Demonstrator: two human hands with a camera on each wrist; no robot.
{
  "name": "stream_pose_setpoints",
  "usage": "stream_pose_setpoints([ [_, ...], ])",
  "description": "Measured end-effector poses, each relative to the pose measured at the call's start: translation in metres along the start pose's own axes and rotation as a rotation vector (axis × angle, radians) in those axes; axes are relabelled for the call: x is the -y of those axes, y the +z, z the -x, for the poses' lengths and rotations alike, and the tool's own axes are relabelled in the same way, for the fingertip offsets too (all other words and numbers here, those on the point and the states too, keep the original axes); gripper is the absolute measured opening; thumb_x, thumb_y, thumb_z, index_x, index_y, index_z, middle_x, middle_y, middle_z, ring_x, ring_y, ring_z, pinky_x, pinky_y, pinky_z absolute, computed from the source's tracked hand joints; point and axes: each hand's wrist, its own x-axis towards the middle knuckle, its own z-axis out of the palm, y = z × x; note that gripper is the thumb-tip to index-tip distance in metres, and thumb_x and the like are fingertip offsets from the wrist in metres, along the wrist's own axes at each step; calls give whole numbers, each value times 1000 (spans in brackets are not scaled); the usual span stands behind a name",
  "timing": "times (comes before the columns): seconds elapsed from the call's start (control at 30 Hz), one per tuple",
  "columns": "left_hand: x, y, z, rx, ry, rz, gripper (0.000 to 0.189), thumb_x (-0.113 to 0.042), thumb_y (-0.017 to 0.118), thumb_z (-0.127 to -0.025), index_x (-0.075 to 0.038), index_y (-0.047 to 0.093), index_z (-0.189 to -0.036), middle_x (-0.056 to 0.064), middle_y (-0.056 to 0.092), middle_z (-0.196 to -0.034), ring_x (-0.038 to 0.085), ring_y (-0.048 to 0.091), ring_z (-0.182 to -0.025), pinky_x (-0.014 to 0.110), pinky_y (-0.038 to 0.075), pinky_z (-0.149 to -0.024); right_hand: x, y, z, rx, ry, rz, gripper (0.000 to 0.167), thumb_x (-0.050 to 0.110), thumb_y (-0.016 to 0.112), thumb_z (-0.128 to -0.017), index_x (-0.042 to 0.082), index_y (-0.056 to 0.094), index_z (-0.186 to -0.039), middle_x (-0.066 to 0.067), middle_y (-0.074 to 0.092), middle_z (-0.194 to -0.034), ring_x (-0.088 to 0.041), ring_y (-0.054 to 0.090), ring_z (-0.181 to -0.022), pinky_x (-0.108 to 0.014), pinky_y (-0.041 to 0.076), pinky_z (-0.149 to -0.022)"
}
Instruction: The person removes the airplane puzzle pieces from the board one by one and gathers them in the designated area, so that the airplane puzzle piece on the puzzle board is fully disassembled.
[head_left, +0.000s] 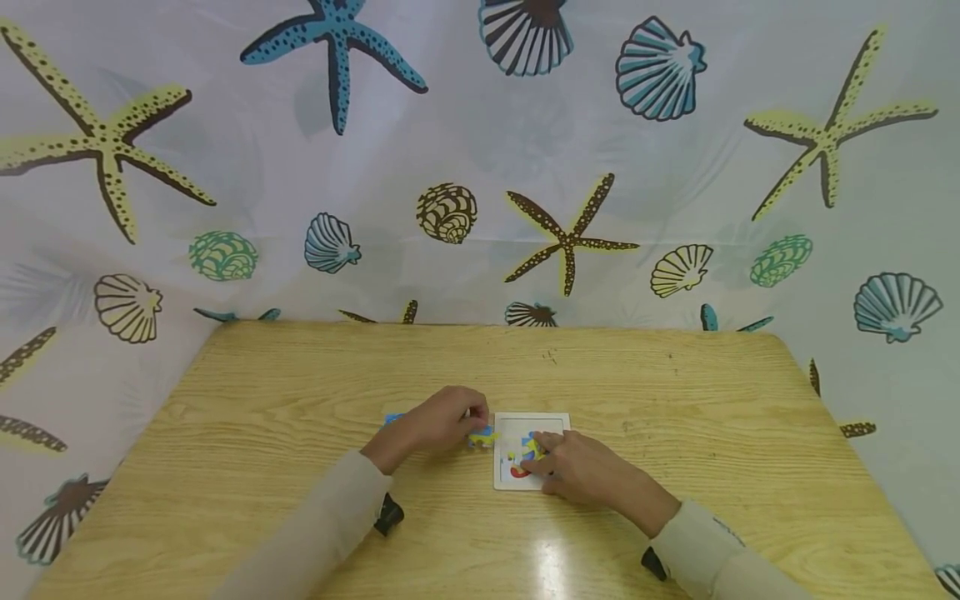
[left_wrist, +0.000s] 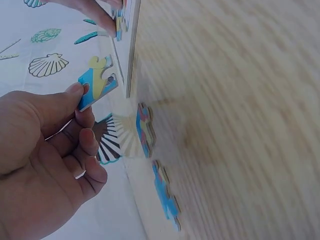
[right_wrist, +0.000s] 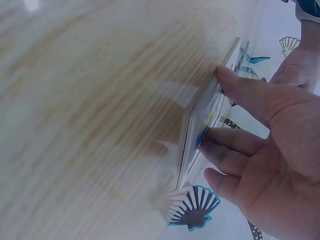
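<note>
My left hand (head_left: 444,419) pinches a blue and yellow jigsaw piece (left_wrist: 97,85) between thumb and fingertips, just left of a white puzzle tray (head_left: 512,423). Several colourful pieces (head_left: 529,450) lie inside the tray, partly covered by my right hand (head_left: 588,468). In the right wrist view, that hand's thumb rests at the near edge of the tray (right_wrist: 186,135) and its loosely extended fingers touch the pieces inside. Two more loose pieces, one blue and pink (left_wrist: 143,131) and one mostly blue (left_wrist: 165,192), lie on the table beyond the left hand.
The wooden table (head_left: 300,367) extends around the tray on all sides. Behind it hangs a white cloth (head_left: 465,125) printed with starfish and shells. Dark straps (head_left: 388,515) hang at the sleeves' cuffs.
</note>
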Motion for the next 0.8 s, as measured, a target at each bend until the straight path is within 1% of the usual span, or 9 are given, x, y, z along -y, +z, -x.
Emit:
stream_pose_setpoints([
  [0.1,5,-6,4,1,11,14,11,-12,58,-94,-12,63,-85,-3,61,-82,9,48,-69,23,42,-62,0,0,-1,9,6,-6,35,26,64,-90,18,64,-124,-21,53,-135,-34,57,-118,-44,47,-96],
  [0.33,15,-19,13,-6,4,3,12,-11,58,-94,-12,62,-82,-3,61,-82,9,48,-70,22,43,-64,0,0,-2,28,31,-38,36,26,65,-90,19,63,-125,-21,52,-137,-34,55,-121,-46,45,-98],
  [0.57,31,-27,26,12,15,28,12,-10,57,-94,-9,63,-83,-2,61,-81,9,45,-66,22,41,-62,0,0,-1,27,31,-37,36,26,64,-90,19,63,-125,-21,52,-136,-35,54,-122,-46,45,-99],
  [0.7,41,-30,35,18,-9,41,13,-10,56,-94,-8,63,-84,-2,60,-80,9,43,-64,23,40,-61,0,0,-1,29,33,-29,37,27,64,-90,19,63,-125,-21,52,-137,-34,54,-122,-46,45,-99],
  [0.8,47,-32,41,17,-40,51,13,-11,56,-95,-8,63,-85,-2,59,-80,9,42,-63,23,39,-60,0,0,-1,28,32,-24,37,27,64,-90,20,63,-125,-21,52,-136,-34,54,-121,-45,46,-98],
])
